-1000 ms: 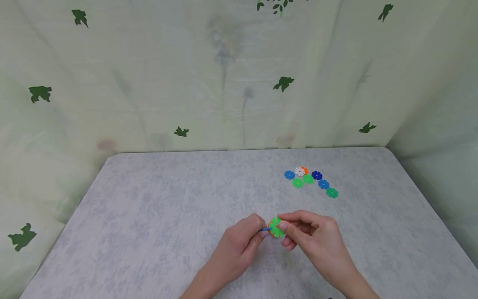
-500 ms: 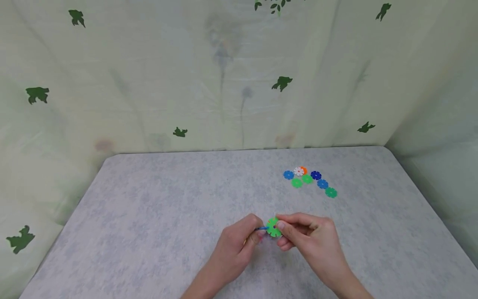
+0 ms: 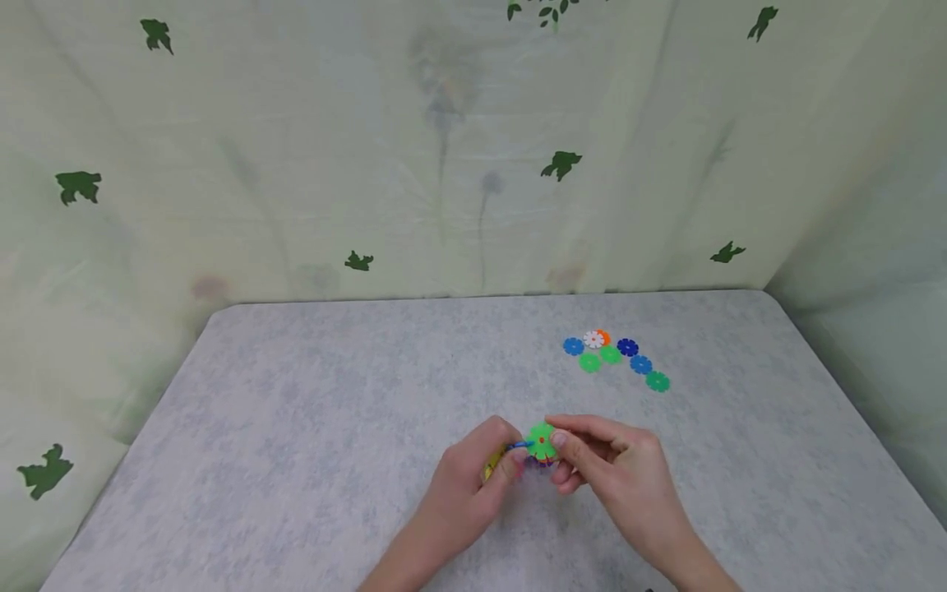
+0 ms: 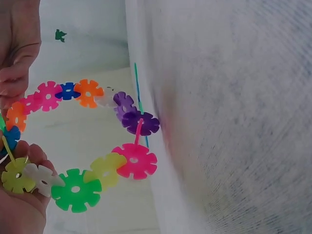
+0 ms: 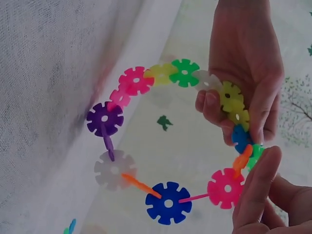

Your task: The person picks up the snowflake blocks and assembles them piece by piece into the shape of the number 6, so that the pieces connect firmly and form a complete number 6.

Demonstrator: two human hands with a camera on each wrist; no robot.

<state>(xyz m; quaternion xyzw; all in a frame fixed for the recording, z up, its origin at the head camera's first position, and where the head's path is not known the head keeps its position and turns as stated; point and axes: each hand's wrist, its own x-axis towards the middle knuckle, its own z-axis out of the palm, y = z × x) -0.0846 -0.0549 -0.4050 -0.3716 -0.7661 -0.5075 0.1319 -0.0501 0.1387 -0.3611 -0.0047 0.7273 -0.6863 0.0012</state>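
Observation:
A loop of interlocking notched plastic discs hangs between both hands above the table. My left hand (image 3: pixel 473 473) pinches a blue disc (image 5: pixel 241 138), seen nearly edge-on in the head view. Yellow discs (image 5: pixel 231 96) lie along its fingers. My right hand (image 3: pixel 621 469) pinches a green disc (image 3: pixel 542 442), which meets the blue one at its edge. An orange disc (image 5: pixel 242 160) joins just beside it. Farther round the loop are a pink disc (image 4: pixel 136 161), a larger-looking green disc (image 4: pixel 76 190) and a purple disc (image 5: pixel 105 118). Fingers hide part of the loop.
Loose discs lie flat on the grey table (image 3: pixel 296 427) beyond my right hand: a white disc (image 3: pixel 593 339) overlapping an orange one, a dark blue disc (image 3: pixel 627 347), a teal-green disc (image 3: pixel 658 381) and several others. A patterned curtain (image 3: pixel 459 164) stands behind the table.
The green disc has risen slightly and turned between the fingers. Yellow discs now show at the left hand and purple below the green one. The loose discs have stayed put.

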